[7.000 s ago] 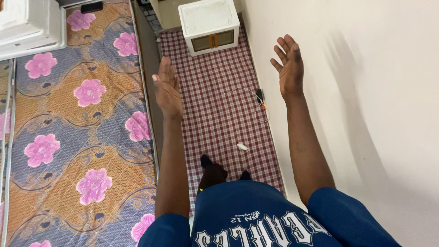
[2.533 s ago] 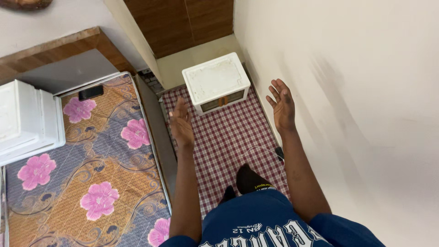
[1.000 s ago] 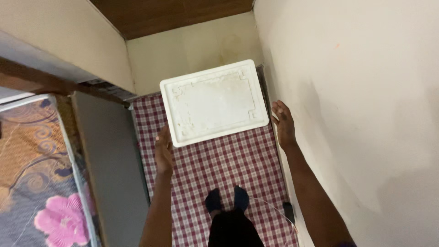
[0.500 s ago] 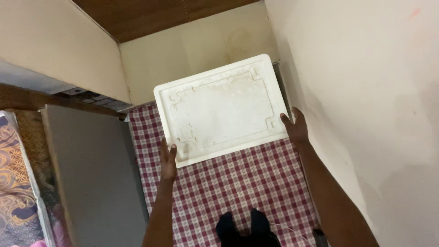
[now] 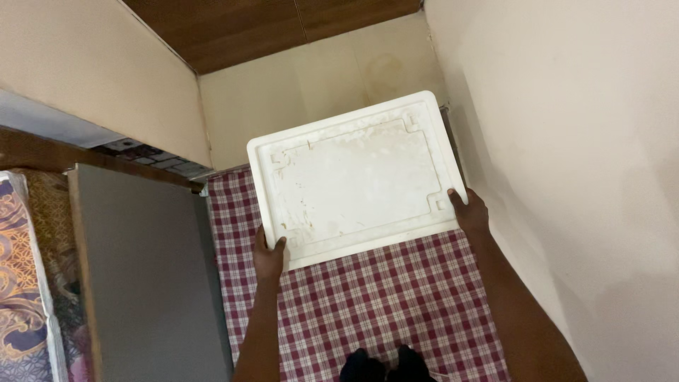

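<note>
A white rectangular foam box, seen from above with its moulded lid up, fills the middle of the view. My left hand grips its near left corner, thumb on top of the rim. My right hand holds the near right corner, fingers wrapped over the edge. The box appears raised off the maroon checked floor mat; whether it still touches the floor is hidden. My feet show at the bottom edge.
A cream wall runs close along the right. A grey bed side panel with a patterned mattress lies at the left. Ahead are a pale wall and brown wood panelling.
I have walked up to the box and both hands have closed on its near corners. The box looks larger and nearer than half a second ago.
</note>
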